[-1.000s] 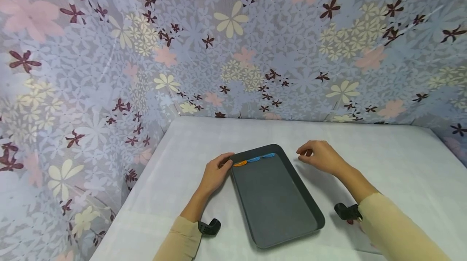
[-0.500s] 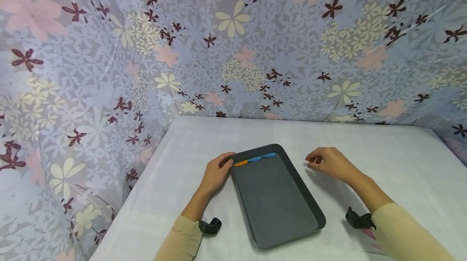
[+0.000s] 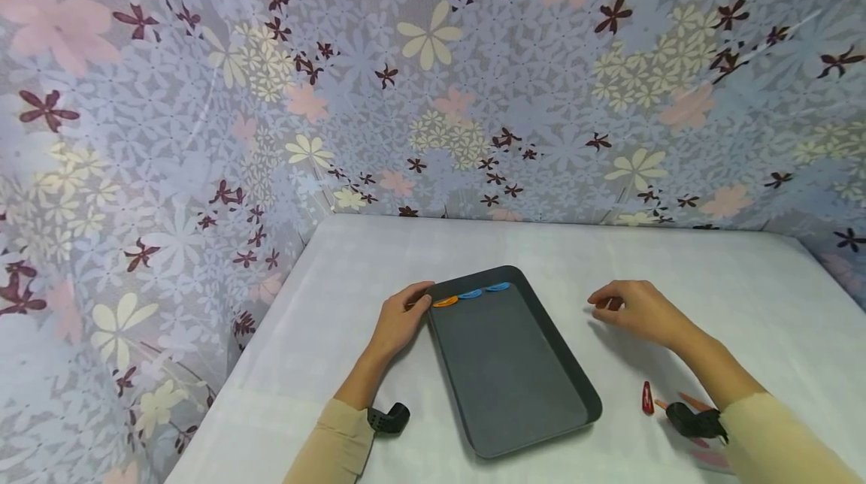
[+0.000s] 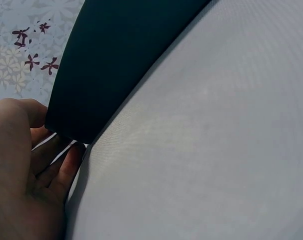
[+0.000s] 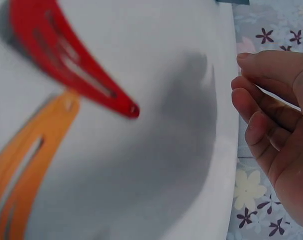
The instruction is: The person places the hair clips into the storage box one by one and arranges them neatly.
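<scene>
A dark grey tray (image 3: 507,364) lies at a slant on the white table. My left hand (image 3: 399,322) holds its far left corner; in the left wrist view the thumb and fingers meet the tray wall (image 4: 106,65). Inside, along the far end, sit an orange hair clip (image 3: 446,302) and two blue hair clips (image 3: 470,294). Right of the tray, my right hand (image 3: 639,311) hovers over the table, fingers loosely curled around nothing. A red snap hair clip (image 5: 66,55) and an orange one (image 5: 26,165) lie on the table below the right wrist.
More clips, including a pink one (image 3: 710,459), lie partly hidden under the right wrist camera (image 3: 690,420) and sleeve. Flowered fabric (image 3: 433,93) rises behind and to the left of the white table (image 3: 392,243).
My right hand has moved right and slightly nearer, away from the tray. The red and orange clips on the table have come into sight. The left hand and tray stay put.
</scene>
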`<state>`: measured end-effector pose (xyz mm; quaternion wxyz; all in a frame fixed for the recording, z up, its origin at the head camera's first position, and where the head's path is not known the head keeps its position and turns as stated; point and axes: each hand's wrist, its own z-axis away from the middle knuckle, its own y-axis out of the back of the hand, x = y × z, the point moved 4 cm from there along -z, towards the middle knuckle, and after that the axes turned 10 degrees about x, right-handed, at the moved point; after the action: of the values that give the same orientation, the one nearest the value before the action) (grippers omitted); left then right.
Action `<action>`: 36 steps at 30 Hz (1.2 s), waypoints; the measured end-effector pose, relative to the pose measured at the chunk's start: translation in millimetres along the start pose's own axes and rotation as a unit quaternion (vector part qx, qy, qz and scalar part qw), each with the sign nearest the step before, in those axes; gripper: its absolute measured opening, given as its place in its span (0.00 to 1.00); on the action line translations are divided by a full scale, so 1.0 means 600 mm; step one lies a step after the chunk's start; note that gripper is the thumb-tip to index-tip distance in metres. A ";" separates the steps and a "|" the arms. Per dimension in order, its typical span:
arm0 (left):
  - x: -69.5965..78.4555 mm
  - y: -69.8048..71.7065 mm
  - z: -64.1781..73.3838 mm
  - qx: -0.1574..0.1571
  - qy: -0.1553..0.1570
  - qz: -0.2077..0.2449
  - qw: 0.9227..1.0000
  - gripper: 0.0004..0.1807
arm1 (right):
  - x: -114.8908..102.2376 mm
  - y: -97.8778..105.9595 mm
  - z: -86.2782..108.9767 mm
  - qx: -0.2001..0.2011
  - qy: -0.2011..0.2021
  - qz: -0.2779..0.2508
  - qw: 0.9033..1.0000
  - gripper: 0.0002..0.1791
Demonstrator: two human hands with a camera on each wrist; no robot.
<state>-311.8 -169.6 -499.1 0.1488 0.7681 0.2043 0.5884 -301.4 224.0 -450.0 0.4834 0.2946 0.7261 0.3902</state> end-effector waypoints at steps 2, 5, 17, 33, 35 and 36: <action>0.000 -0.001 -0.001 0.000 -0.001 -0.001 1.000 0.17 | 0.005 0.004 0.003 0.000 -0.004 0.004 1.000 0.12; 0.001 -0.001 -0.002 0.003 -0.003 -0.003 1.000 0.17 | 0.012 0.009 0.008 -0.004 -0.006 0.008 1.000 0.13; 0.000 -0.002 -0.004 0.004 0.007 -0.003 1.000 0.17 | 0.027 0.020 0.026 -0.013 0.000 0.022 1.000 0.14; 0.000 -0.008 -0.006 0.009 0.007 -0.006 1.000 0.16 | 0.075 0.048 0.070 -0.034 -0.073 0.040 0.996 0.18; 0.000 -0.008 -0.007 0.011 0.007 -0.008 1.000 0.16 | 0.081 0.051 0.075 -0.040 -0.083 0.042 0.995 0.19; 0.000 -0.008 -0.007 0.012 0.007 -0.007 1.000 0.16 | 0.084 0.052 0.078 -0.042 -0.091 0.041 0.994 0.19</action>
<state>-316.4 -165.4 -500.5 0.1423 0.7643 0.2181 0.5899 -274.5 293.9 -457.6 0.5434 0.3377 0.6492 0.4114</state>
